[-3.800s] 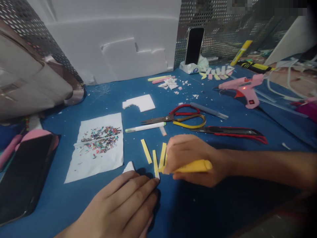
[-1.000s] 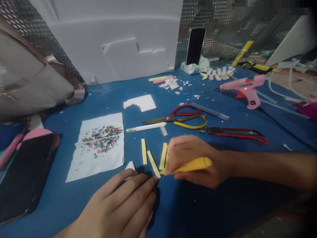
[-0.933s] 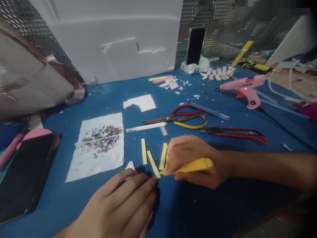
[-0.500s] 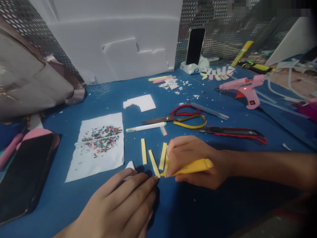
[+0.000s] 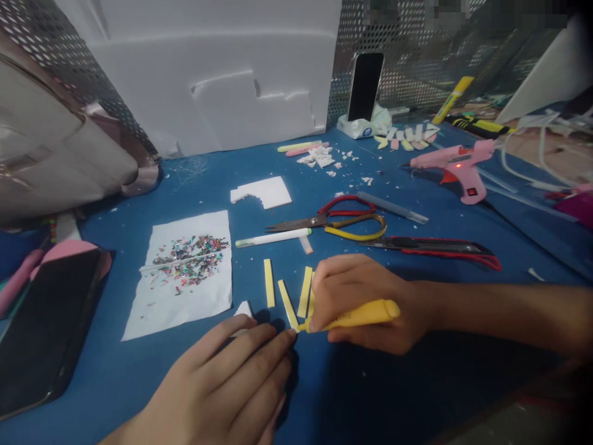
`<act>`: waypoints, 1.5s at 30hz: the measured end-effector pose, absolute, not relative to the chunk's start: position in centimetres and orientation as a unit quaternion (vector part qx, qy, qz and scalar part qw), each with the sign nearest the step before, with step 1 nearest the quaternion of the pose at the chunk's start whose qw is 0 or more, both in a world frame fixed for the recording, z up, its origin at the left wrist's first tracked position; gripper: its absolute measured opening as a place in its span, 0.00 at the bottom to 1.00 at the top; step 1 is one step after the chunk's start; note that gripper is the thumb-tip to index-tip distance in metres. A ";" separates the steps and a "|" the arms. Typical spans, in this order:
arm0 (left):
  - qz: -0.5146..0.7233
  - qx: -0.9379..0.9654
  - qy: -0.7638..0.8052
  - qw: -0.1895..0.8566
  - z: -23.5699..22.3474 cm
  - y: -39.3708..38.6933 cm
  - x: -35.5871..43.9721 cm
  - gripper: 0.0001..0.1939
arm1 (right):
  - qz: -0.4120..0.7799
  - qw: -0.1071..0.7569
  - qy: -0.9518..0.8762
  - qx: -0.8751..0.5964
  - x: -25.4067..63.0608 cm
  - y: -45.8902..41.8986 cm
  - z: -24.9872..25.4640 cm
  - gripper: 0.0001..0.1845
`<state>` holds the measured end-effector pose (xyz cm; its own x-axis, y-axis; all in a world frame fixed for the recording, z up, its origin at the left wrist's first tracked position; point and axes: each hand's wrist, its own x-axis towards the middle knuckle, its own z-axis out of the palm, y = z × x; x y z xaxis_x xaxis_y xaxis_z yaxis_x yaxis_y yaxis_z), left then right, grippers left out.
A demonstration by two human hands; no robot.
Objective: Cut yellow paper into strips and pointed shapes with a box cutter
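Observation:
My right hand point(image 5: 365, 303) is closed around a yellow highlighter point(image 5: 359, 315). Its tip meets the lower end of a thin yellow strip point(image 5: 287, 303) on the blue table. With fingers stretched out and lying low, my left hand point(image 5: 236, 377) touches that same end with a fingertip; its thumb is hidden. Other yellow strips lie close by: one strip point(image 5: 269, 283) to the left, another strip point(image 5: 304, 292) to the right, and one partly covered by my right hand. A small white piece point(image 5: 243, 308) shows just beyond my left fingers.
Beyond the hands lie scissors point(image 5: 319, 221), a white pen point(image 5: 273, 238), a utility knife point(image 5: 430, 246) and a cut white board point(image 5: 264, 191). A pink glue gun point(image 5: 456, 164) rests at right. Glitter-covered paper point(image 5: 185, 309) and a dark phone point(image 5: 46, 327) are at left.
The highlighter in my right hand has shifted very slightly, its tip moving a little left toward the strip's end. My left hand stays in place.

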<state>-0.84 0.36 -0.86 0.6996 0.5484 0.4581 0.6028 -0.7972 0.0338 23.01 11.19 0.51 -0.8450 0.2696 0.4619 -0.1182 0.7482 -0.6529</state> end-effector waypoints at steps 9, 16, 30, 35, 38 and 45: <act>-0.228 -0.922 -0.308 0.058 -0.8 0.5 -0.7 0.11 | 0.357 0.275 -0.892 -0.043 23.0 11.1 0.6 0.05; -0.230 -0.921 -0.308 0.056 -0.8 0.4 -0.8 0.12 | 0.350 0.272 -0.895 -0.044 23.0 11.3 0.5 0.05; -0.219 -0.927 -0.300 0.055 -1.0 0.5 -0.9 0.13 | 0.342 0.274 -0.889 -0.133 22.9 11.2 0.5 0.07; -0.226 -0.923 -0.307 0.054 -0.7 0.5 -0.8 0.12 | 0.340 0.277 -0.888 -0.136 22.9 11.2 0.4 0.07; -0.228 -0.923 -0.303 0.062 -0.5 0.5 -0.7 0.12 | 0.327 0.285 -0.893 -0.121 23.0 11.2 0.5 0.07; -0.219 -0.924 -0.309 0.054 -0.8 0.5 -0.9 0.13 | 0.338 0.313 -0.878 -0.128 22.9 11.3 0.9 0.08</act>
